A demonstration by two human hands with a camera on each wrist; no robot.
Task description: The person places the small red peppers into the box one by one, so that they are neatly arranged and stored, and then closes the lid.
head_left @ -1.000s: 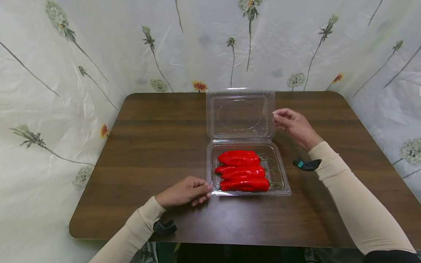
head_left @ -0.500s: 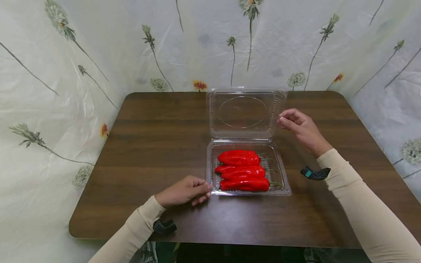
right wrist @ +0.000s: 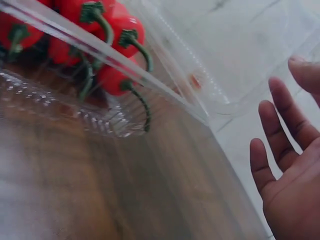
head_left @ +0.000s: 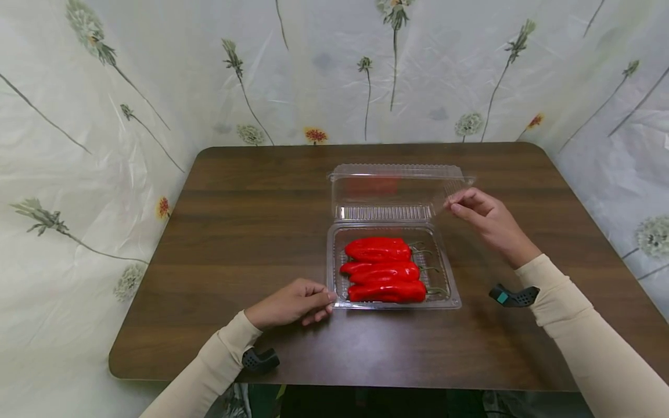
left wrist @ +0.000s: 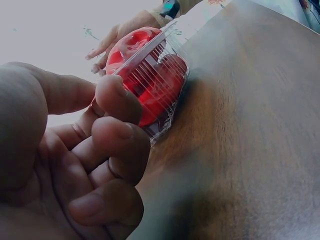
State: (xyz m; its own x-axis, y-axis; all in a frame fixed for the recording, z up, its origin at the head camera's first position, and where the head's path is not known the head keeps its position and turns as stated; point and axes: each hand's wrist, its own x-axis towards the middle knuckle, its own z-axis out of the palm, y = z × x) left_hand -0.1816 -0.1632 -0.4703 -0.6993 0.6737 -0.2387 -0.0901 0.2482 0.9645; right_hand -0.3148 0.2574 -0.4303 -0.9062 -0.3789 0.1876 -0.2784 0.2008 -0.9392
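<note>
A clear plastic clamshell container [head_left: 452, 290] lies on the table with several glossy red peppers [head_left: 387, 271] inside, their green stems pointing right. Its hinged lid [head_left: 384, 194] stands raised at the back, tilted forward. At the front left corner, my left hand [head_left: 292, 303] pinches the rim between thumb and index finger; the left wrist view shows the other fingers curled below, holding nothing. My right hand [head_left: 488, 223] pinches the lid's right edge with thumb and index fingertips. In the right wrist view, that hand's other fingers [right wrist: 274, 130] spread loosely beside the lid.
A dark brown wooden table [head_left: 235, 232] with rounded corners bears the container. Behind and beside it hangs a pale sheet [head_left: 308, 75] printed with dandelions. Black wrist devices [head_left: 514, 296] sit on both forearms.
The lid has tipped forward from nearly upright, and its top edge is lower. My right hand has moved right and toward me with it. My left hand has stayed at the corner.
</note>
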